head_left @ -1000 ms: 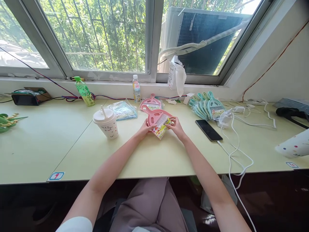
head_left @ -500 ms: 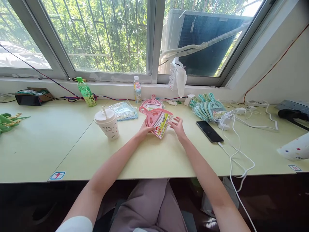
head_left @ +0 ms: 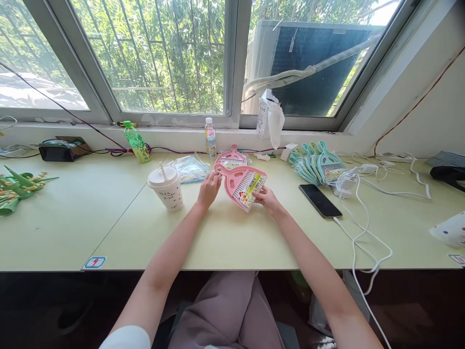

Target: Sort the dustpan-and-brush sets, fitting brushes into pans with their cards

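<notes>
A pink mini dustpan and brush set [head_left: 238, 183] with a printed card is held tilted above the table, its handle toward the upper left. My right hand [head_left: 267, 198] grips its lower right edge, thumb on the card. My left hand [head_left: 209, 190] is closed at the end of the handle, fingertips against it; their exact hold is partly hidden. Behind lies another pink dustpan set [head_left: 231, 157] in clear wrap, partly covered by the held one. A clear plastic packet [head_left: 191, 168] lies behind my left hand.
A lidded cup with a straw [head_left: 166, 189] stands left of my left arm. Green dustpan sets [head_left: 317, 162] are stacked at the right, near a phone [head_left: 320, 201] and white cables [head_left: 358, 237]. Two bottles, one green [head_left: 137, 143], one clear [head_left: 210, 138], stand by the window.
My left hand has moved from the dustpan's lower left side up to its handle. My right hand, open beside the card before, has closed on the edge. The view has shifted slightly left.
</notes>
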Demonstrator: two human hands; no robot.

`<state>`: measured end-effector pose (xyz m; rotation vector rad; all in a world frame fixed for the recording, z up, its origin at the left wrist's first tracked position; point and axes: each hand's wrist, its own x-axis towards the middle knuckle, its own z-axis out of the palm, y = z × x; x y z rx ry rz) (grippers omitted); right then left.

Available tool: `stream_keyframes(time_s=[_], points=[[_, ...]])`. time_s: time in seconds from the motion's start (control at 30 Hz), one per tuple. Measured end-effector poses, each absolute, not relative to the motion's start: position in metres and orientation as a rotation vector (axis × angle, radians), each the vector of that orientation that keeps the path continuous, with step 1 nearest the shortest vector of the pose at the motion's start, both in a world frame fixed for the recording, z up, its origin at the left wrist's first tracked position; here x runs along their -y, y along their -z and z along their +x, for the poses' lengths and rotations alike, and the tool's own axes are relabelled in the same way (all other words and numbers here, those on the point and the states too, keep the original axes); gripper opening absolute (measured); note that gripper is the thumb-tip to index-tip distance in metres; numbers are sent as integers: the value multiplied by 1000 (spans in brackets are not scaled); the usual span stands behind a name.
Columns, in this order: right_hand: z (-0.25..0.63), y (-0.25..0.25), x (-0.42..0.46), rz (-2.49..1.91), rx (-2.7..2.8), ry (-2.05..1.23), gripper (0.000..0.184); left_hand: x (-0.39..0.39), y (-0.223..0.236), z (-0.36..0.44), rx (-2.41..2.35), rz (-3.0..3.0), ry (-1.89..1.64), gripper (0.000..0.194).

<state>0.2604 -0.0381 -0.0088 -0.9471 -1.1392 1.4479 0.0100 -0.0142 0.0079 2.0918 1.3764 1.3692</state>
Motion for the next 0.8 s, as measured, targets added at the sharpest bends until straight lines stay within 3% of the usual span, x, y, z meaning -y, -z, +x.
stream_keyframes(time_s=[0.17,0.3,0.57,0.8], points=[[265,7,39,-932,1143,-1430,44,-1,-4,-23,-1753,2143,-1480,48],[265,7,39,-947,1147,-1426,45,-9,5,-38,-2036,2102,-1176,39],[272,10,32,-932,1050,-1311,39,6,-1,1,-1434,2371,-1243,29],[296,7,26,-1118,944,-1305,29,8,13,19,-1452,2258,-1158,14]])
